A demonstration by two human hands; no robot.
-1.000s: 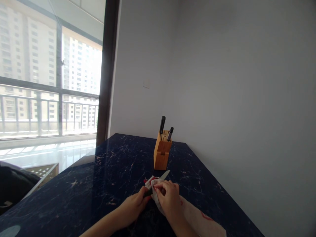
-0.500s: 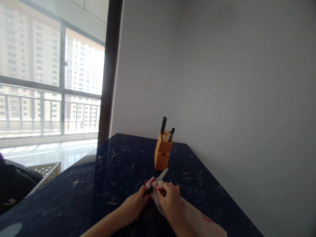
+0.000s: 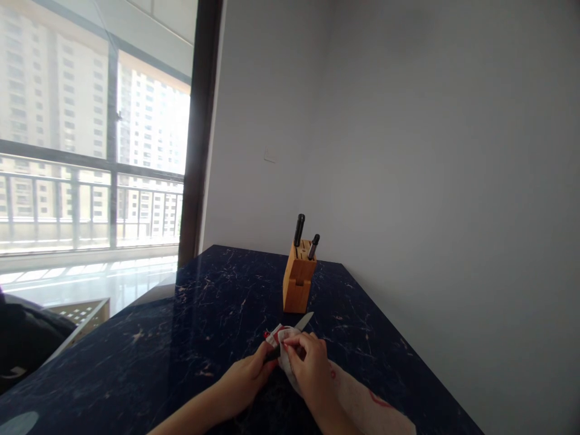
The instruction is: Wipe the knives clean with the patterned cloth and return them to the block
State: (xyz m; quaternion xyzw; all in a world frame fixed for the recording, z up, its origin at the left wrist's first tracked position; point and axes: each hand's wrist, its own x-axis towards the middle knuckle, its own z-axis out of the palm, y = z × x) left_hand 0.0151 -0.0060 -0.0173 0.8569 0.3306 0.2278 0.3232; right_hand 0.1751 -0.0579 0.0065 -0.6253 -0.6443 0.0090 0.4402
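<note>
A kitchen knife with a black handle and a narrow steel blade (image 3: 302, 321) is held up between both hands, its tip pointing toward the far wall. The left hand (image 3: 244, 380) is closed around the handle, while the right hand (image 3: 308, 365) pinches a white cloth with red markings (image 3: 283, 353) around the blade, so the two hands sit close together (only the blade's tip shows past the cloth). Under the right forearm lies a long white fabric piece with red marks (image 3: 367, 408); I cannot tell whether it is a sleeve or a towel. Ahead stands a light wooden knife block (image 3: 296, 290) holding two black-handled knives (image 3: 298, 230), on a navy marble-patterned surface (image 3: 136, 356) against a pale grey wall (image 3: 408, 181), beside a tall window with a dark frame (image 3: 202, 133).
</note>
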